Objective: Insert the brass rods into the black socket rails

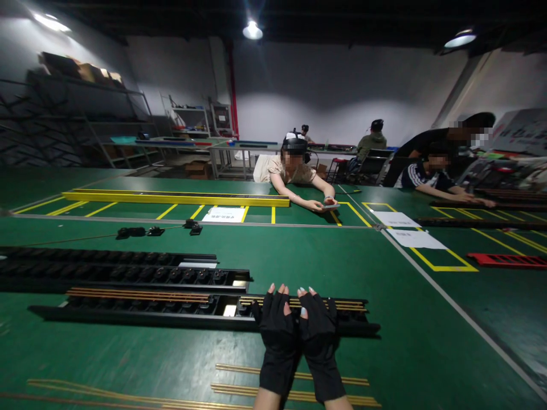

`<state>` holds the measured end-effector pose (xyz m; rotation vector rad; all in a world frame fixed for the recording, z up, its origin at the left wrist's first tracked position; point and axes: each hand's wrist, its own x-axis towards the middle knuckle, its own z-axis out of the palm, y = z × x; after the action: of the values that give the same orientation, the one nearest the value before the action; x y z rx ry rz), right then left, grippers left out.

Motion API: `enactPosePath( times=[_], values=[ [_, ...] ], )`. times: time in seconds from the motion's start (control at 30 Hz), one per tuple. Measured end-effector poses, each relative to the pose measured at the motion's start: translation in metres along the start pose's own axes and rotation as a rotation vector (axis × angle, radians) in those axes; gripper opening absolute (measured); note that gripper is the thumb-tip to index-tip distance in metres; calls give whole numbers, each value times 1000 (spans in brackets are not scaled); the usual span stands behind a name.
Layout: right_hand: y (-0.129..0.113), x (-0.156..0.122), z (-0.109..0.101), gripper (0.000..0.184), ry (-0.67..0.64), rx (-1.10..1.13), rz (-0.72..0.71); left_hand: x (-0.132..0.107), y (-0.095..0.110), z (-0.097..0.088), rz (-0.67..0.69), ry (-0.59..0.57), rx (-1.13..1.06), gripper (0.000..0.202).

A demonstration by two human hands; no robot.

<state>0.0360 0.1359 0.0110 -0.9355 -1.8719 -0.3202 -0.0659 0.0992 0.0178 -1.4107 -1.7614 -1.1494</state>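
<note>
My left hand [277,324] and my right hand [317,326], both in black fingerless gloves, lie side by side across the right end of a long black rail [149,318]. Their fingers stretch forward, palms down, over thin brass rods [350,306] lying along the rail. The thumbs point inward and touch or nearly touch the rods; what lies under the palms is hidden. Farther left, copper-coloured rods [137,294] rest on the same rail, over a row of black parts. Loose brass rods [239,369] lie on the green table, partly behind my wrists.
Two similar black rails [179,278] lie beyond mine. Small black parts [131,232] and a yellow beam [179,198] are farther back. Across the table a person [294,171] holds a flat object; others work at right. Paper sheets [416,239] and a red rail [508,260] lie right.
</note>
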Motion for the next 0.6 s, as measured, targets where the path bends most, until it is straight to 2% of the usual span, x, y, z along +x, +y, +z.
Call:
enactPosePath(
  times=[0.2,0.47,0.6],
  values=[
    [1,-1,0,38,-25,2,16,-1,-1,1,-6,13,-42,35],
    [0,-2,0,35,-19,32,44,-2,-2,-6,39,-101,-31,34],
    [-1,-2,1,36,-9,17,55,3,-8,-14,132,-161,-33,33]
  ],
)
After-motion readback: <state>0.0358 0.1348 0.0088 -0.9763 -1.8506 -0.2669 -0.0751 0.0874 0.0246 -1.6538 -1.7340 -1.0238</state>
